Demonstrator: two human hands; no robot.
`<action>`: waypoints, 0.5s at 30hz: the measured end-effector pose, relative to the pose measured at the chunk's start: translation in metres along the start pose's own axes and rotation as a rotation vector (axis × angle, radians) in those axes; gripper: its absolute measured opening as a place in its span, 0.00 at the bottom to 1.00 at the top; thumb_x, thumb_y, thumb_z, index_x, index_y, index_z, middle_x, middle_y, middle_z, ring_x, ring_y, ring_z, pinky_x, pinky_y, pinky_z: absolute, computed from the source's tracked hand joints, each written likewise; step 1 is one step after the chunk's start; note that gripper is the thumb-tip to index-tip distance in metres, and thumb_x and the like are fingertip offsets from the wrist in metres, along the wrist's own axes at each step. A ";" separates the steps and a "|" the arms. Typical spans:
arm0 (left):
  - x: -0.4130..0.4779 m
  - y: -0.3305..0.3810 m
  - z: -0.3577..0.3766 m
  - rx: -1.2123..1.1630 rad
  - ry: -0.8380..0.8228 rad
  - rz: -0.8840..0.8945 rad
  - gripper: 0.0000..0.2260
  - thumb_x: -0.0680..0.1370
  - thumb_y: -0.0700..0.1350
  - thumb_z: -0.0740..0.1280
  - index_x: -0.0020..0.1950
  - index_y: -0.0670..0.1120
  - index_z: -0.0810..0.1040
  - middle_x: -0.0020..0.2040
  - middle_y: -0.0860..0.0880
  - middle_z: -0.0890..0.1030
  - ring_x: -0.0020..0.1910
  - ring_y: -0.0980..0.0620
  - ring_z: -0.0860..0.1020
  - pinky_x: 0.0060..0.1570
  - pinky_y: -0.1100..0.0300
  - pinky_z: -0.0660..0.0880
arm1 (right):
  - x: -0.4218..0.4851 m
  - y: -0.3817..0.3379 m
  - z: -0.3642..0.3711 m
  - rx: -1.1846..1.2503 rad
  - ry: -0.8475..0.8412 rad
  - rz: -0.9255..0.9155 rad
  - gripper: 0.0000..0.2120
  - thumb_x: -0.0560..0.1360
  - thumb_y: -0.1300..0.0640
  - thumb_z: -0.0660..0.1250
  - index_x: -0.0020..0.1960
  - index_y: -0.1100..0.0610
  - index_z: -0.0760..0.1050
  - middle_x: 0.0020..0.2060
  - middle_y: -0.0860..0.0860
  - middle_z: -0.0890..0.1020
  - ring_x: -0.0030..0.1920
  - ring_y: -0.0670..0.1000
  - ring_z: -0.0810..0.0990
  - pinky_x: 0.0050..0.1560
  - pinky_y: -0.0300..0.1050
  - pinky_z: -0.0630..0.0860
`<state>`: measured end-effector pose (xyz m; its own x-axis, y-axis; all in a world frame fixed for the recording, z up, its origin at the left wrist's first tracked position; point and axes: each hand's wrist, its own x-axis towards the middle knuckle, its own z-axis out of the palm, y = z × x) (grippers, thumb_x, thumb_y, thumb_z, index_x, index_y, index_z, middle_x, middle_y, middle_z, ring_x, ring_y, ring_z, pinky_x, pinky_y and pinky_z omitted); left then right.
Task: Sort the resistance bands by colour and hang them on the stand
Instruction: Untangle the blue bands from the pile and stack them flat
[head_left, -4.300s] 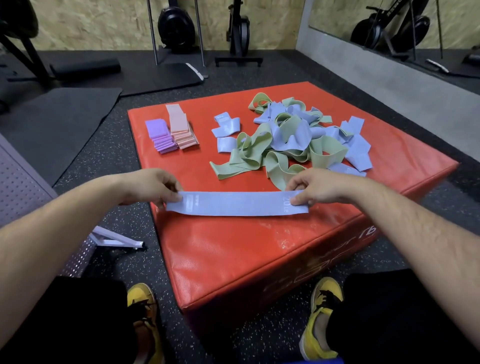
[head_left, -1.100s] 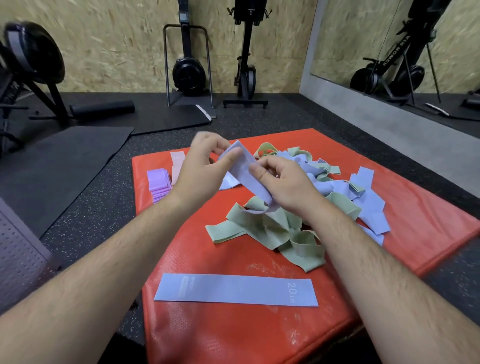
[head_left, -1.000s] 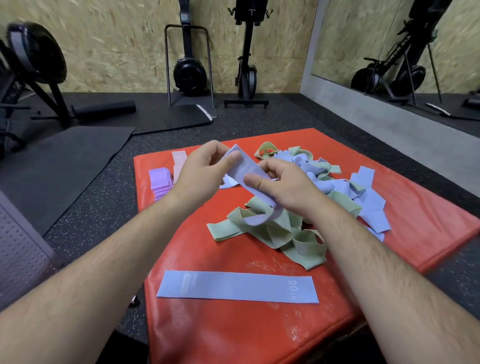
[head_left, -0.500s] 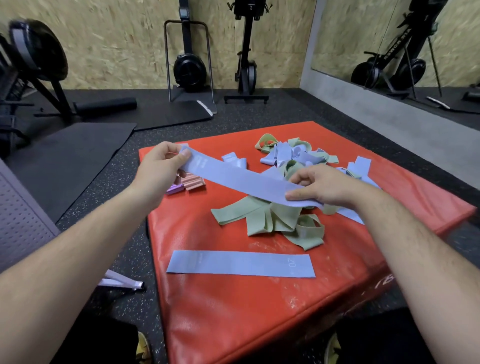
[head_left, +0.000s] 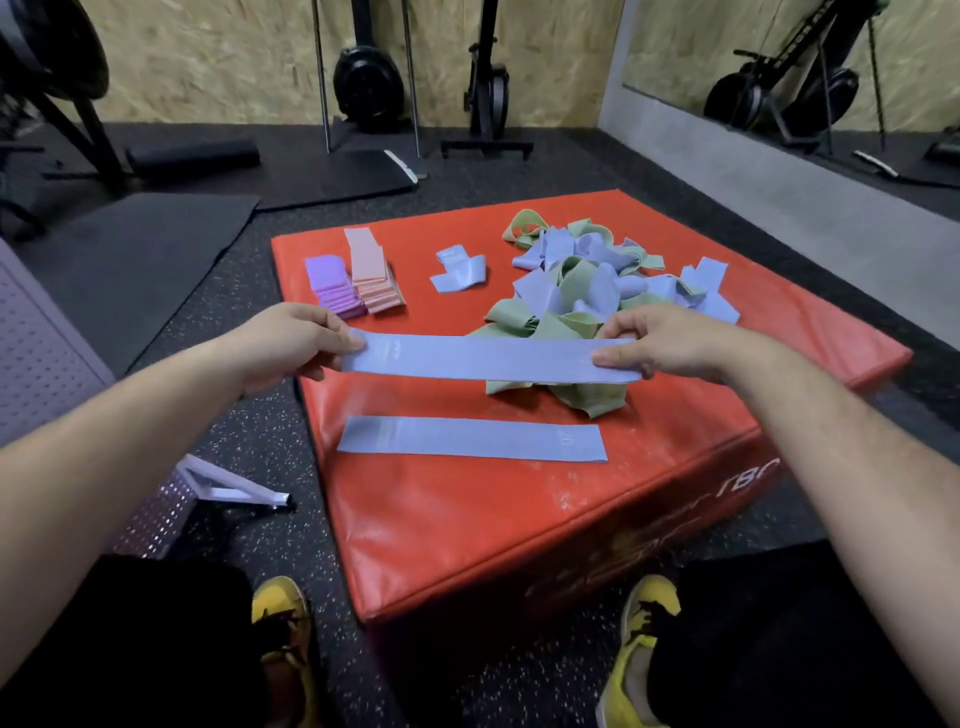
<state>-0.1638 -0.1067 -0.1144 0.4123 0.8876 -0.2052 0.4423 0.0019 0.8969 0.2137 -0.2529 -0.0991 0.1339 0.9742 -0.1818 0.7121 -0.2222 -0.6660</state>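
I hold a blue resistance band (head_left: 483, 359) stretched flat in the air above the red box (head_left: 467, 519). My left hand (head_left: 291, 343) pinches its left end and my right hand (head_left: 660, 345) pinches its right end. Below it a second blue band (head_left: 470, 439) lies flat near the box's front edge. A tangled heap of green and blue bands (head_left: 587, 291) sits at the back right. A stack of folded purple bands (head_left: 332, 286) and a stack of pink bands (head_left: 374, 275) stand at the back left. One loose blue band (head_left: 460, 270) lies between them and the heap.
A perforated grey panel with a white foot (head_left: 228, 486) stands on the floor to the left of the box. My knees and yellow shoes (head_left: 283, 639) are at the box's front. Black mats and gym machines (head_left: 366, 83) fill the back; a mirror is on the right wall.
Both hands pulled a blue band out of the heap, spread apart to stretch it flat, and brought it toward me, above the band lying on the box.
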 end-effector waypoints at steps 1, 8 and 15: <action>-0.002 -0.003 0.001 0.009 -0.006 -0.014 0.08 0.75 0.40 0.73 0.39 0.46 0.76 0.30 0.51 0.78 0.26 0.60 0.75 0.30 0.64 0.69 | -0.002 0.001 0.003 0.011 -0.011 0.003 0.03 0.76 0.54 0.74 0.47 0.53 0.81 0.34 0.46 0.79 0.33 0.46 0.74 0.39 0.42 0.74; -0.007 -0.025 0.009 0.096 -0.002 -0.054 0.10 0.74 0.36 0.74 0.39 0.45 0.75 0.33 0.47 0.77 0.29 0.54 0.74 0.25 0.67 0.69 | -0.007 0.016 0.033 0.013 -0.094 0.051 0.05 0.74 0.67 0.72 0.48 0.60 0.80 0.31 0.48 0.80 0.32 0.50 0.76 0.40 0.49 0.74; -0.006 -0.051 0.021 0.270 -0.019 -0.123 0.08 0.74 0.36 0.73 0.42 0.44 0.75 0.33 0.45 0.77 0.31 0.50 0.75 0.29 0.62 0.70 | -0.006 0.025 0.063 -0.183 -0.098 0.050 0.10 0.75 0.67 0.70 0.52 0.55 0.76 0.36 0.53 0.79 0.31 0.49 0.76 0.33 0.40 0.73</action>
<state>-0.1720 -0.1219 -0.1675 0.3567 0.8793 -0.3155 0.6848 -0.0164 0.7285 0.1871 -0.2673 -0.1607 0.1109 0.9515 -0.2871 0.8205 -0.2506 -0.5137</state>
